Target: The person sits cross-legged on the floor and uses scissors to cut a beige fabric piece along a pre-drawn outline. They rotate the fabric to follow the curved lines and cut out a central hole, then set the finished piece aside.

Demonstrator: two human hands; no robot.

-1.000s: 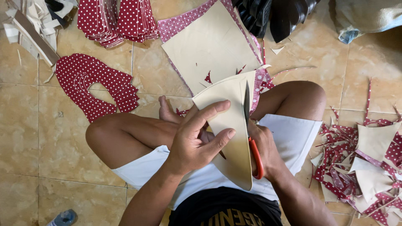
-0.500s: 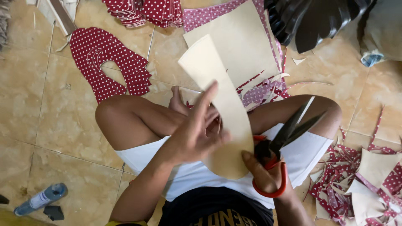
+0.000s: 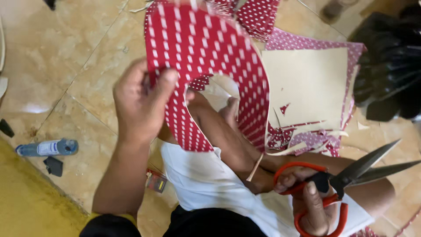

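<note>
My left hand [image 3: 140,103] pinches a cut-out piece of red fabric with white dots [image 3: 206,66], horseshoe shaped, and holds it up over my crossed legs. My right hand [image 3: 313,204] grips red-handled scissors [image 3: 346,177], their dark blades parted and pointing right, away from the piece. A thin beige strip [image 3: 255,166] dangles from the piece's lower edge, near my knee.
A beige sheet backed with pink dotted fabric [image 3: 307,87] lies on the tiled floor ahead, with cut scraps [image 3: 302,140] at its near edge. More red dotted pieces [image 3: 258,15] are stacked beyond. A small blue-capped bottle [image 3: 46,148] lies at left. Dark objects [image 3: 392,66] sit at right.
The piece in my left hand has turned from its beige side to its red dotted side and risen toward the camera. My right hand with the scissors stays low at the right.
</note>
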